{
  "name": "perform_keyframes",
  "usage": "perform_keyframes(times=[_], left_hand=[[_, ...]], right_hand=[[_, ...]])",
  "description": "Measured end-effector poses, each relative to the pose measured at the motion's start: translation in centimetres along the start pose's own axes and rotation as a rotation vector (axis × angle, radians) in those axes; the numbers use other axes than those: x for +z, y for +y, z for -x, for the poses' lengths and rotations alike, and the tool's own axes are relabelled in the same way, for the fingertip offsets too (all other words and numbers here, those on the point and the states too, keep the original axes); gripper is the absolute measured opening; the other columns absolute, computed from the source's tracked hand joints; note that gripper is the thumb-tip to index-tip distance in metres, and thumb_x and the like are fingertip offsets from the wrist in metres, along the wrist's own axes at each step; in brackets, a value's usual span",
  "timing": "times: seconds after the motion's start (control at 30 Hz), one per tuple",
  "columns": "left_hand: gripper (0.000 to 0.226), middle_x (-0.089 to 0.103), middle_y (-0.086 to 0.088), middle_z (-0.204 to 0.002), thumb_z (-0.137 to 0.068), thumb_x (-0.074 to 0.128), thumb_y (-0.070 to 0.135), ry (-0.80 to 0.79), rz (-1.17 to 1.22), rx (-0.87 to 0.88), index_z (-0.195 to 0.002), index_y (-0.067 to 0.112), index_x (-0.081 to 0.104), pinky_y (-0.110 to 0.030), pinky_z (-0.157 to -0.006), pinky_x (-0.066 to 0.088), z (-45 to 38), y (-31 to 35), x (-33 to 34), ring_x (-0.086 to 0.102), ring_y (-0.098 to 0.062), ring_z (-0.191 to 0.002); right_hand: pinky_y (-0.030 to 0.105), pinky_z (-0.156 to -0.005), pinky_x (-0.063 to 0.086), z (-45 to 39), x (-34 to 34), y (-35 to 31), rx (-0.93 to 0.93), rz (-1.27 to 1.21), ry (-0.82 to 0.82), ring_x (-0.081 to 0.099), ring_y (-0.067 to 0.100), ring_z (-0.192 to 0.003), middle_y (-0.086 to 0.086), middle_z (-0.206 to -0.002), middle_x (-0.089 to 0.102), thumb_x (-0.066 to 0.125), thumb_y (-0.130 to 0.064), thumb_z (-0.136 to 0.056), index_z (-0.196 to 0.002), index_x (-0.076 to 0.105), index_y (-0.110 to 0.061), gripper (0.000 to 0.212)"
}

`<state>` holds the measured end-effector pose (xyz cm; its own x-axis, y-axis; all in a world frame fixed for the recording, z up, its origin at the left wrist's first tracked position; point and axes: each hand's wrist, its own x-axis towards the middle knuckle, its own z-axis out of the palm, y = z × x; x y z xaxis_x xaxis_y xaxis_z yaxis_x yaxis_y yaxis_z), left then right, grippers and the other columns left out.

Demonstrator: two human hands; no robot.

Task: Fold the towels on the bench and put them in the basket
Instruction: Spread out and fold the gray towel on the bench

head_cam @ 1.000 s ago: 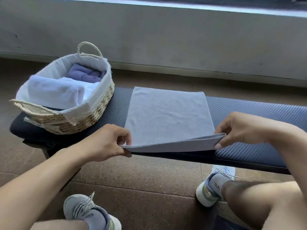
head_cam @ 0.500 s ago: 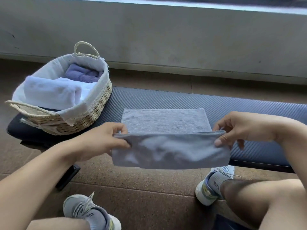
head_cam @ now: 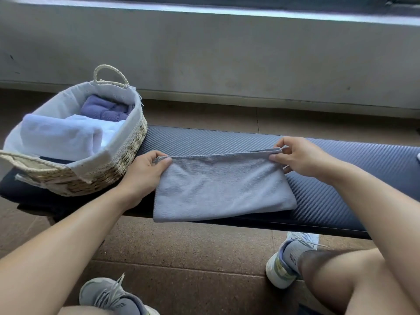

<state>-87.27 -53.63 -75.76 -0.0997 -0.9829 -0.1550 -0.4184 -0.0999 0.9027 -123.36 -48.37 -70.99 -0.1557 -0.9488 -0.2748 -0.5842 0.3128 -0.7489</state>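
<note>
A grey towel (head_cam: 218,187) lies folded in half on the dark padded bench (head_cam: 341,160), its fold at the bench's near edge. My left hand (head_cam: 145,171) pinches the far left corner of the towel. My right hand (head_cam: 300,158) pinches the far right corner, where the layers meet. At the bench's left end stands a woven basket (head_cam: 127,155) with a white cloth liner. Inside it lie a folded white towel (head_cam: 61,135) and a folded purple towel (head_cam: 104,109).
A concrete wall (head_cam: 204,53) runs behind the bench. The floor is brown tile. My two feet in grey sneakers (head_cam: 288,258) rest on the floor in front of the bench. A small white object (head_cam: 418,156) shows at the bench's far right edge.
Both hands lifted the towel's near edge and carried it away from me onto the far edge, halving the towel. The hands now sit further back on the bench.
</note>
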Motion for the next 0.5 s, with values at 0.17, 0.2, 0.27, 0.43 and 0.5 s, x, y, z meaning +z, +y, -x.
perform_keyframes(times=[0.17, 0.2, 0.27, 0.43, 0.5], left_hand=[[0.017, 0.054, 0.013, -0.047, -0.1, 0.061, 0.032, 0.042, -0.161, 0.092, -0.092, 0.017, 0.063, -0.021, -0.048, 0.034, -0.9, 0.5, 0.6, 0.043, -0.002, -0.044], [0.017, 0.049, 0.013, -0.043, -0.099, 0.062, 0.032, 0.066, -0.202, 0.117, -0.091, 0.017, 0.063, -0.018, -0.044, 0.03, -1.0, 0.6, 0.7, 0.041, -0.002, -0.04], [0.016, 0.044, 0.011, -0.042, -0.098, 0.064, 0.032, 0.12, -0.256, 0.142, -0.091, 0.017, 0.063, -0.02, -0.044, 0.029, -1.5, 0.7, 0.7, 0.041, -0.003, -0.039], [0.02, 0.043, 0.01, -0.044, -0.095, 0.067, 0.037, 0.134, -0.279, 0.093, -0.089, 0.017, 0.063, -0.032, -0.05, 0.027, -2.3, 0.3, 0.9, 0.037, -0.008, -0.043], [0.021, 0.045, 0.01, -0.045, -0.094, 0.068, 0.037, 0.13, -0.279, 0.05, -0.087, 0.017, 0.064, -0.032, -0.05, 0.029, -2.6, 0.2, 1.0, 0.039, -0.012, -0.046]], right_hand=[[0.024, -0.061, 0.054, -1.4, 0.2, 0.3, 0.039, 0.078, 0.008, 0.068, 0.019, -0.085, 0.008, -0.1, 0.072, 0.073, -0.025, -0.094, -0.105, 0.062, -0.015, 0.019], [0.026, -0.061, 0.055, -1.6, 0.2, 0.3, 0.045, 0.087, 0.011, 0.068, 0.019, -0.084, 0.008, -0.1, 0.072, 0.073, -0.025, -0.093, -0.105, 0.061, -0.015, 0.02], [0.028, -0.062, 0.057, -1.9, 0.3, 0.4, 0.052, 0.099, 0.009, 0.068, 0.02, -0.082, 0.008, -0.1, 0.072, 0.074, -0.026, -0.093, -0.106, 0.061, -0.016, 0.021], [0.027, -0.057, 0.056, -2.5, 0.2, 0.5, 0.099, 0.132, 0.008, 0.069, 0.02, -0.071, 0.007, -0.098, 0.071, 0.077, -0.033, -0.09, -0.105, 0.062, -0.02, 0.025], [0.036, -0.066, 0.062, -2.7, 0.3, 0.6, 0.119, 0.177, 0.012, 0.071, 0.021, -0.073, 0.004, -0.096, 0.072, 0.078, -0.038, -0.087, -0.103, 0.062, -0.024, 0.027]])
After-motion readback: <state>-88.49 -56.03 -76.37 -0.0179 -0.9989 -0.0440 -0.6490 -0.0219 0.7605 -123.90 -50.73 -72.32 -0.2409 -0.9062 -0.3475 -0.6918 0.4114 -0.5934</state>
